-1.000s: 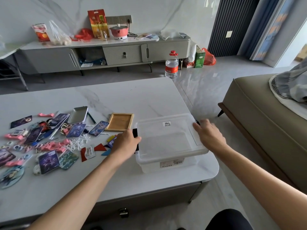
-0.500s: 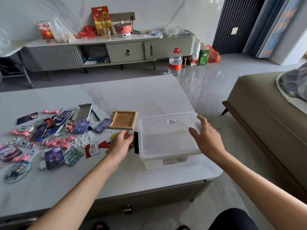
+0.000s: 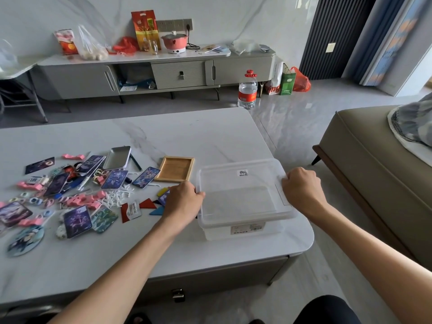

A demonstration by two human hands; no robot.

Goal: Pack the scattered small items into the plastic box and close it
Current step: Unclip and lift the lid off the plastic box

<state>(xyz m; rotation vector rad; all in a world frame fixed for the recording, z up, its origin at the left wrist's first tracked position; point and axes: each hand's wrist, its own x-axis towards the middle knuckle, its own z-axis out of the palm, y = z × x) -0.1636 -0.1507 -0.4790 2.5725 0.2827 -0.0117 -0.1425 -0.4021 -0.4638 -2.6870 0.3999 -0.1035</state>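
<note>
A clear plastic box (image 3: 243,202) with its lid on stands near the right front corner of the white marble table (image 3: 210,141). My left hand (image 3: 183,199) grips the box's left edge, over the black latch. My right hand (image 3: 301,190) grips the right edge of the lid. Left of the box lie the scattered small items: dark picture cards (image 3: 76,220), pink clips (image 3: 79,201), small rings, white plastic bits, coloured tangram pieces (image 3: 149,204), a metal tin (image 3: 117,157) and a wooden frame tray (image 3: 175,168).
A beige sofa (image 3: 374,174) with a blanket stands to the right across a narrow strip of floor. Beyond the table are a water bottle (image 3: 247,90) on the floor and a grey sideboard (image 3: 163,71) loaded with bags and a small pot.
Both hands let go of the box half a second ago and have closed on its left and right edges again. The camera has shifted slightly.
</note>
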